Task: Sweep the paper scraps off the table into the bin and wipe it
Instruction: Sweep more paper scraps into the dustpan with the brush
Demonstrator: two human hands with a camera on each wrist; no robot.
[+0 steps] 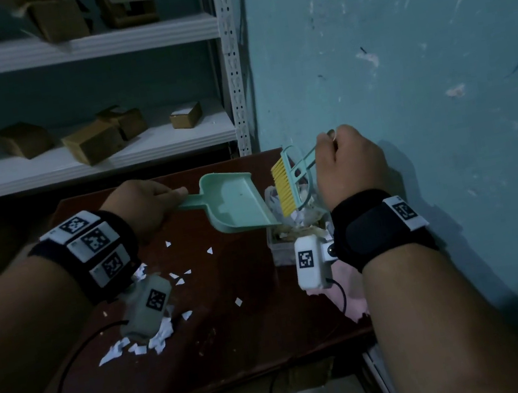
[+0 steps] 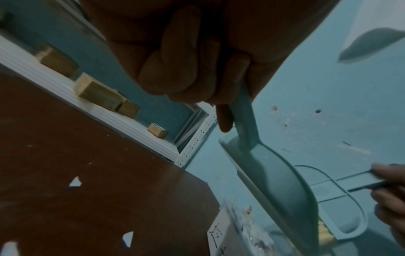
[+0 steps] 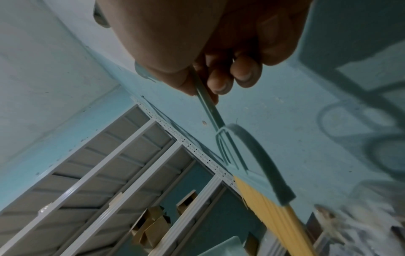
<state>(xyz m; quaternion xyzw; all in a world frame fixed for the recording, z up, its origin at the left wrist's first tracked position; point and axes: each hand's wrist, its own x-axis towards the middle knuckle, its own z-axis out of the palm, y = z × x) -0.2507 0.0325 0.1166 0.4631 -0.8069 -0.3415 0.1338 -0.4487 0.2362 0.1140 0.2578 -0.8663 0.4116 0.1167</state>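
Two tools are in play over the bin (image 1: 281,254), which stands at the far right of the worktop (image 1: 241,343) against the blue wall (image 1: 415,50). My left hand (image 1: 146,205) has its fingers curled round the handle of the green dustpan (image 1: 235,203), tilting it so its lip hangs over the bin's mouth. My right hand (image 1: 348,164) pinches the thin handle of the small brush (image 1: 290,187), whose yellow bristles sit at the pan's lip just above the bin. I judge I am brushing one panload out; the pan floor that shows looks bare, so this load seems about emptied.

The bin already holds a heap of crumpled white paper, so part of the sweeping is done. Plenty is left, though. Loose paper scraps (image 1: 175,280) lie scattered across the middle of the worktop, and a larger pile sits near the left edge, partly hidden under my left wrist camera. The left wrist view shows a few more white bits on the brown surface.

Wiping has not begun, as far as I can see. Something pale pink (image 1: 353,297) lies on the worktop near the right edge, partly behind my right wrist; it may be a cloth, but I cannot tell.
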